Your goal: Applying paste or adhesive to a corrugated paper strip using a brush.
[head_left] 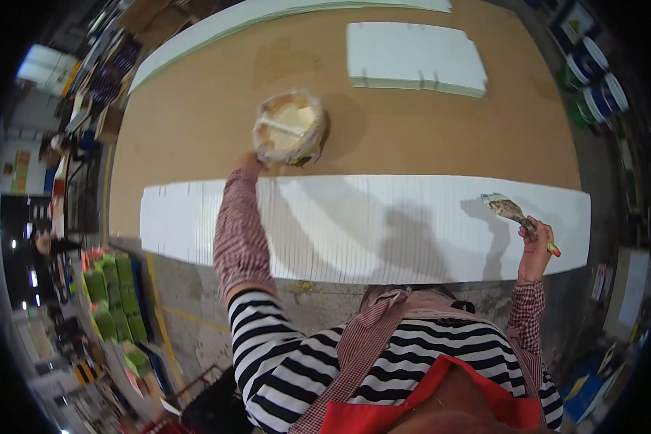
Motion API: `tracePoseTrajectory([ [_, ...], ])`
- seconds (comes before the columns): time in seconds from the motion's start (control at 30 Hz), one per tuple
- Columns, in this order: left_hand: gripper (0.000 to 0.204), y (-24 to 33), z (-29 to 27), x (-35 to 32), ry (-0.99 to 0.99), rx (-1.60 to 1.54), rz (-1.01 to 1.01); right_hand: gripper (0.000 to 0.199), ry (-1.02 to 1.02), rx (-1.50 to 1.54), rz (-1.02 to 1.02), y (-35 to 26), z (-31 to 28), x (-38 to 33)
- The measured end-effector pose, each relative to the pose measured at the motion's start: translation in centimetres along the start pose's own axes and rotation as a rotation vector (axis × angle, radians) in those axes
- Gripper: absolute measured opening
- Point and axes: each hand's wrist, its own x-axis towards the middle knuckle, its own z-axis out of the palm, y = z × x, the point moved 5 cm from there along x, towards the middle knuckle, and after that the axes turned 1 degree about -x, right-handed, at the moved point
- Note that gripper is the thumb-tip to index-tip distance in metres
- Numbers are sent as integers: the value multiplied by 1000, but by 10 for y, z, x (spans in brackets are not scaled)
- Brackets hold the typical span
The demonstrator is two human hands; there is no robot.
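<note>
Red collar (383, 413) closest, your right hand (535, 252) grasps a crusty, pale-tipped brush (513, 211), bristles (494, 200) far-left of the fingers (547, 233); your blurred left hand (250, 165), grip unclear, is at a caked tub's (296, 155) near-left side.

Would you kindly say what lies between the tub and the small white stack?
The head view shows only brown tabletop between the tub and small white stack, shadowed near the tub.

One head-worn fisheye camera looks steeply down and forward over the bench (427, 145). The striped shirt (430, 335) sits closest, along the lower part; the left hand (252, 166) and right hand (535, 247) fall farther out. Straight edges bow toward the black rim, and floor (188, 289) shows at left.
</note>
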Motion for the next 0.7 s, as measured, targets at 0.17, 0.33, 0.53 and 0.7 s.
tracePoseTrajectory([
  [0.17,25,58,17,-33,-27,-397,18,24,243,337,237,15,-50,-11],
  [0.33,29,115,-54,-49,32,49,47,25,241,430,204,32,-85,6],
  [0.53,33,306,-101,-118,30,313,211,22,81,550,79,35,-156,32],
  [0.7,28,499,-70,-163,-73,693,368,22,27,699,221,13,-268,81],
])
